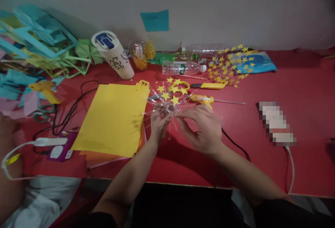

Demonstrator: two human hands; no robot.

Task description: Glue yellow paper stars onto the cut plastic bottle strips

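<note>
A clear plastic bottle piece, cut into thin strips that fan outward, is held up over the red table. Yellow paper stars sit on the tips of several far-side strips; the strips nearer me look bare. My left hand is closed around the piece from the left, its fingers partly hidden by the plastic. From the right, my right hand pinches with thumb and forefinger at a near strip; its exact grip is blurred. Just beyond that hand lies a yellow glue gun with a glue stick in its back.
Yellow paper sheets lie left, beside a purple power strip. A tumbler, plastic bottles, a yellow cutter and a finished-looking star cluster stand behind. A pixelated phone-like object lies right. Another person's arm is left.
</note>
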